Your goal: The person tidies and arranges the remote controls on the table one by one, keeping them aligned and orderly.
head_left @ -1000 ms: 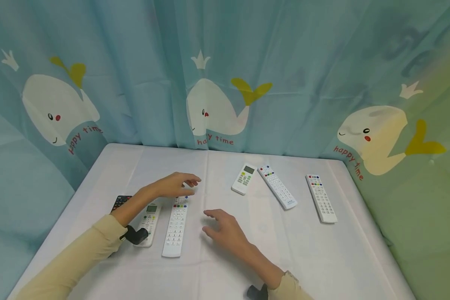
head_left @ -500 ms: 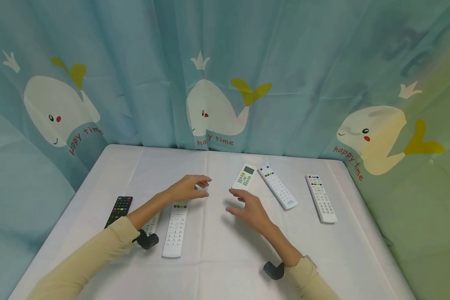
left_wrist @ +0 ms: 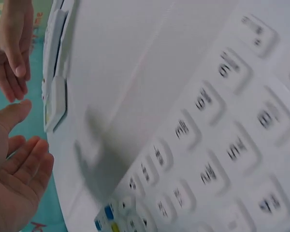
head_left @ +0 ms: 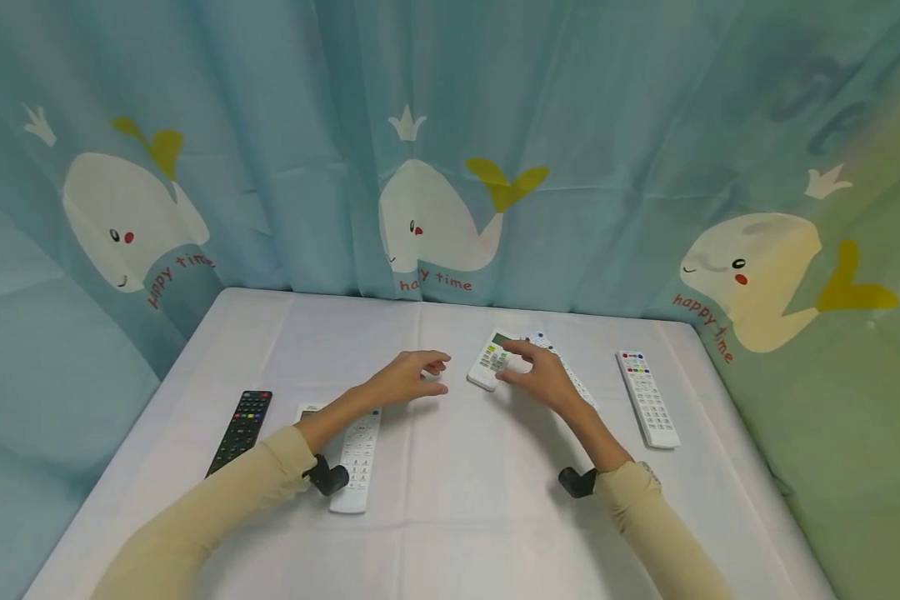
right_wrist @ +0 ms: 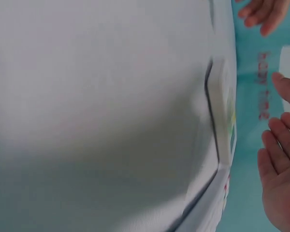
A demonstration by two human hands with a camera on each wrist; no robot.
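Observation:
My right hand [head_left: 543, 377] hovers over the small white air-conditioner remote [head_left: 485, 369], fingers loosely bent and holding nothing. Part of that remote's screen and right side is hidden behind the fingers. In the right wrist view the remote [right_wrist: 220, 108] lies on the table, apart from my hand [right_wrist: 285, 174]. My left hand [head_left: 405, 380] is in the air left of the small remote, its fingers relaxed, with nothing in them. Beneath the left wrist lies a long white remote [head_left: 356, 467], its keys large in the left wrist view.
A black remote [head_left: 241, 429] lies at the left, beside a white remote [head_left: 308, 410] mostly covered by my left forearm. Behind my right hand is another long white remote [head_left: 579, 382]. One more white remote [head_left: 648, 400] lies far right. A curtain [head_left: 450, 125] borders the table [head_left: 480, 517].
My right hand has moved right and away from me, to above the small white remote. My left hand has shifted right, uncovering the black remote. The remotes stay put.

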